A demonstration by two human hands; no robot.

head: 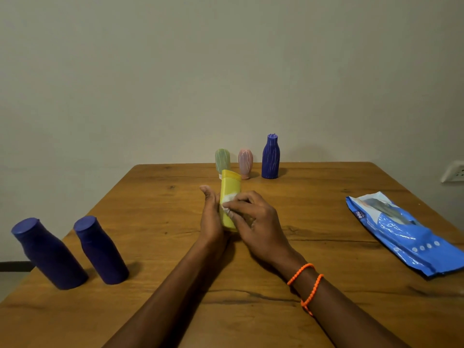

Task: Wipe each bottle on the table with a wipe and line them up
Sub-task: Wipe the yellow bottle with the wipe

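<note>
Two forearms reaching in from the near edge, orange cord bracelets (307, 285) on the right wrist. Left hand (212, 217) cupped against the left side of a yellow bottle (229, 194), thumb up, fingers hidden behind the bottle and apparently wrapped round it. Right hand (253, 222) over the bottle's front, fingers (232, 204) curled and pinching a small white wipe (229, 198) against the yellow plastic. Bottle held mid-surface, long axis roughly upright and leaning slightly away from the camera, capped end pointing up and toward the far edge, lower end hidden between the palms; cannot tell whether it touches the wooden surface (326, 310).

Off to the near left, two dark blue bottles (49, 254) (101, 249) standing side by side, just apart, caps up. Near the far edge, a row of three upright pieces: a pale green bottle (222, 160) partly behind the yellow one, a pink bottle (245, 163) just beside it, and a taller blue bottle with pale streaks (270, 156) to the right. Well to the right, a blue wipes pack (401, 232) lying flat, slanted toward the near right corner. Behind, a plain wall with a white socket (453, 172) at right.
</note>
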